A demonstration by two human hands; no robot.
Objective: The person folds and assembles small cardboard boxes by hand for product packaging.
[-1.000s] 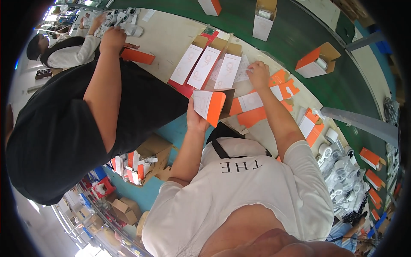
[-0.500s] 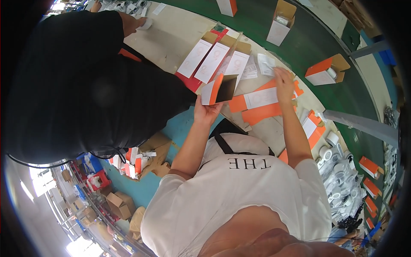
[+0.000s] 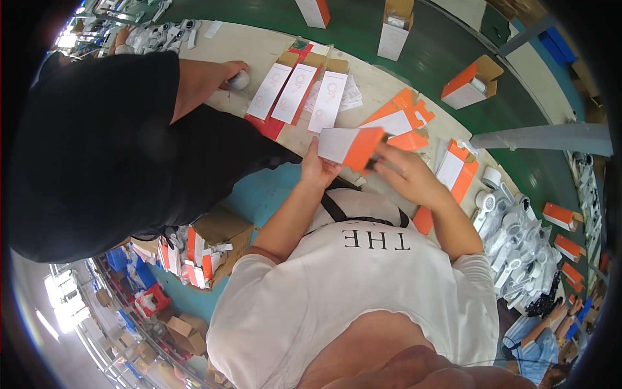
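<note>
Left hand point(image 3: 317, 170) grips the white-and-orange carton point(image 3: 352, 146) from below, fingers clenched on its lower-left edge; carton is held in the air above the near edge of the table point(image 3: 240, 45), tilted, orange end to the right; right hand point(image 3: 407, 174) is at the carton's orange end, fingers curled on it - grasping the end or a flap, I cannot tell which.

Edges and room: flat orange-and-white blanks point(image 3: 396, 122) lie on the table just beyond the carton; three white sleeves point(image 3: 297, 93) side by side further left; a co-worker's hand point(image 3: 234, 72) rests on the table near them, their black-clad body point(image 3: 97, 142) crowding my whole left side; open space is mostly to the right front, over the green belt point(image 3: 414, 71), where three erected boxes stand - one open orange-sided box point(image 3: 471, 82) and two further back point(image 3: 396, 27); white moulded parts point(image 3: 512, 227) are piled close by my right elbow, so little clearance there.

Versus half a second ago - carton has turned from on-edge to flatter, showing its white face; right hand has come off the table stack and onto the carton; co-worker has leaned back, uncovering the sleeves.
</note>
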